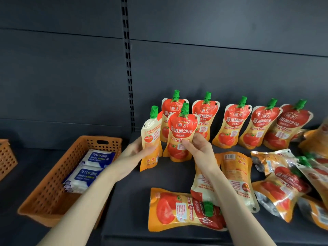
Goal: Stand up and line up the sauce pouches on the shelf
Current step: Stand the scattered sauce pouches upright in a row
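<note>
Several red-and-orange tomato sauce pouches with green caps stand in a row along the back of the dark shelf (134,201), among them one (230,125) right of centre. My left hand (136,151) grips an upright pouch (150,139) turned with its pale back side toward me. My right hand (198,148) pinches another upright pouch (181,135), front facing me, just in front of the row's left end. More pouches lie flat on the shelf, one (174,208) near the front edge and several in a heap (284,183) at the right.
An orange perforated basket (53,183) holding packs of alcohol wipes (88,169) stands left of the pouches. A second orange basket (7,157) shows at the far left edge. A slotted upright post (128,68) divides the dark back panel.
</note>
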Motion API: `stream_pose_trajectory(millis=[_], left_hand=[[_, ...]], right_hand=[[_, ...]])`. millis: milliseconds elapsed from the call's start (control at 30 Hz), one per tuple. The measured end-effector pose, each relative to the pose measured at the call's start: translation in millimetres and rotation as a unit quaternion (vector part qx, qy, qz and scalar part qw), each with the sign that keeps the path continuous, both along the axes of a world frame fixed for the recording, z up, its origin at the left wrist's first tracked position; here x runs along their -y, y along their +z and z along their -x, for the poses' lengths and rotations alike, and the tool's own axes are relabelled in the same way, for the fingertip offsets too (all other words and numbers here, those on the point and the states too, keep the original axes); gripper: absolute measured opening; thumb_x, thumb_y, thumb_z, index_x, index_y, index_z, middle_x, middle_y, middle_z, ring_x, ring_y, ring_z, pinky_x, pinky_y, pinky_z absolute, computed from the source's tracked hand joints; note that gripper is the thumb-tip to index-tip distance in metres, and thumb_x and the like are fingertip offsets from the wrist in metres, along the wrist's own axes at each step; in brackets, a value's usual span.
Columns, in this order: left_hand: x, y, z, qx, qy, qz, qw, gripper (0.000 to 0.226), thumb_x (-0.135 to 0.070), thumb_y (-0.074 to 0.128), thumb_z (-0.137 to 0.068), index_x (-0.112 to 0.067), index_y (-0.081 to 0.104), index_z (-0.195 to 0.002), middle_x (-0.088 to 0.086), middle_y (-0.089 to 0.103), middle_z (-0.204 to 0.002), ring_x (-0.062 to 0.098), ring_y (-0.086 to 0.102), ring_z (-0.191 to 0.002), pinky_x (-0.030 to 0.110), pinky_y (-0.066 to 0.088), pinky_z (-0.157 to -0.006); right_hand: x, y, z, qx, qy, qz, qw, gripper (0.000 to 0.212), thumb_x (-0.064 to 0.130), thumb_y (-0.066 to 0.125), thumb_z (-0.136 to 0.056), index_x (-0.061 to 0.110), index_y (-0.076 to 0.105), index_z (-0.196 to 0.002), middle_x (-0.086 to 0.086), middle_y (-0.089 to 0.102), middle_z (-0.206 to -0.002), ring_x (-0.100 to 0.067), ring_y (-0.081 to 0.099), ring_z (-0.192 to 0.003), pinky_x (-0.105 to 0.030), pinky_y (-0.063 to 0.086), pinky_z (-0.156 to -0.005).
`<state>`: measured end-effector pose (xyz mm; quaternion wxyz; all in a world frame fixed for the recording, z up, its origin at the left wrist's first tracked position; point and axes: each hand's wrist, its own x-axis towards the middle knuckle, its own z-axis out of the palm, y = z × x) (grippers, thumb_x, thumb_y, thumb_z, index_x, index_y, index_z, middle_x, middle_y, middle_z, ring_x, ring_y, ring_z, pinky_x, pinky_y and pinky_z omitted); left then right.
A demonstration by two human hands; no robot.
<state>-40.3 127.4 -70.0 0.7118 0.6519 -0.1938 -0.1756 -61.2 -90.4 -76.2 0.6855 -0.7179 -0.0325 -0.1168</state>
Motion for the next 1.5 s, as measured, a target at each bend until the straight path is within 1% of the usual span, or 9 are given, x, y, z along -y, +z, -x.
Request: stream_pose_trajectory(millis=[67, 167, 333, 500, 633, 833, 1067, 1267, 1500], left_hand=[[-11, -1, -15, -0.034, -0.046, 0.03, 0.998, 0.083, -0.05, 0.086, -0.051, -0.028, 0.051, -0.124, -0.004, 0.062, -0.125, 0.012, 0.055, -0.119, 0.03, 0.045, -0.098], [-19, -1, -34, -0.06, -0.115, 0.038, 0.991, 0.091, -0.04, 0.087, -0.056, -0.013, 0.046, -0.132, 0.013, 0.052, -0.135, 0.029, 0.049, -0.125, 0.041, 0.042, -0.103], [-18, 2, -48, -0.073, -0.154, 0.024, 0.985, 0.096, -0.034, 0.089, -0.054, -0.009, 0.042, -0.134, 0.015, 0.053, -0.134, 0.029, 0.052, -0.122, 0.037, 0.047, -0.096], [-3, 8, -36, 0.036, 0.034, -0.104, 0.993, 0.065, -0.017, 0.085, -0.06, -0.028, 0.055, -0.117, 0.004, 0.058, -0.121, 0.015, 0.057, -0.108, 0.021, 0.049, -0.082], [16, -1, -20, 0.134, 0.251, -0.209, 0.936, 0.069, -0.043, 0.083, -0.062, -0.022, 0.043, -0.114, -0.004, 0.051, -0.114, 0.01, 0.051, -0.104, 0.023, 0.043, -0.08], [-10, 3, -13, 0.092, 0.159, -0.138, 0.973, 0.056, -0.011, 0.08, -0.068, -0.02, 0.052, -0.115, -0.009, 0.066, -0.107, 0.0, 0.062, -0.097, 0.02, 0.05, -0.086], [10, -9, -25, 0.168, 0.304, -0.166, 0.923, 0.05, -0.023, 0.077, -0.073, -0.019, 0.055, -0.118, -0.01, 0.064, -0.108, 0.003, 0.059, -0.098, 0.02, 0.049, -0.079], [7, -22, -34, 0.144, 0.271, -0.194, 0.932, 0.058, -0.018, 0.077, -0.074, -0.021, 0.047, -0.125, -0.005, 0.061, -0.117, 0.01, 0.058, -0.107, 0.031, 0.049, -0.089], [5, -16, -40, 0.136, 0.246, -0.175, 0.944, 0.054, -0.014, 0.076, -0.074, -0.022, 0.052, -0.122, -0.01, 0.062, -0.109, 0.004, 0.058, -0.098, 0.021, 0.049, -0.08]], right_hand=[[0, 0, 0, -0.001, -0.002, -0.005, 1.0, 0.02, 0.017, 0.058, -0.09, 0.025, 0.058, -0.108, 0.014, 0.067, -0.106, 0.0, 0.064, -0.101, -0.013, 0.051, -0.078], [0, -1, 0, -0.003, -0.002, -0.009, 1.0, 0.02, 0.018, 0.059, -0.09, 0.027, 0.059, -0.108, 0.013, 0.067, -0.108, -0.002, 0.064, -0.102, -0.015, 0.051, -0.08], [0, 0, 1, 0.0, -0.001, -0.006, 1.0, 0.021, 0.016, 0.058, -0.09, 0.024, 0.059, -0.109, 0.011, 0.068, -0.109, -0.004, 0.064, -0.103, -0.015, 0.051, -0.081], [1, 0, 2, -0.003, -0.002, 0.007, 1.0, 0.02, 0.02, 0.058, -0.09, 0.028, 0.058, -0.108, 0.012, 0.067, -0.11, -0.003, 0.063, -0.104, -0.015, 0.051, -0.081], [2, 0, 3, 0.001, -0.001, 0.015, 1.0, 0.021, 0.018, 0.06, -0.089, 0.027, 0.058, -0.108, 0.011, 0.066, -0.11, -0.002, 0.063, -0.103, -0.014, 0.051, -0.081], [-1, -2, -3, -0.022, -0.025, 0.113, 0.993, 0.043, 0.021, 0.071, -0.081, 0.022, 0.052, -0.119, 0.01, 0.063, -0.114, -0.005, 0.06, -0.103, -0.018, 0.05, -0.084], [-5, 7, -22, -0.032, -0.062, 0.187, 0.98, 0.045, 0.02, 0.072, -0.08, 0.014, 0.054, -0.121, 0.002, 0.062, -0.119, -0.009, 0.057, -0.105, -0.016, 0.044, -0.081], [-4, 2, -31, -0.036, -0.064, 0.206, 0.976, 0.05, 0.017, 0.073, -0.08, 0.012, 0.049, -0.123, -0.003, 0.06, -0.125, -0.019, 0.057, -0.116, -0.031, 0.048, -0.094], [-8, 4, -32, -0.029, -0.084, 0.241, 0.967, 0.049, 0.019, 0.071, -0.081, 0.009, 0.049, -0.124, -0.004, 0.059, -0.127, -0.021, 0.056, -0.118, -0.024, 0.044, -0.089]])
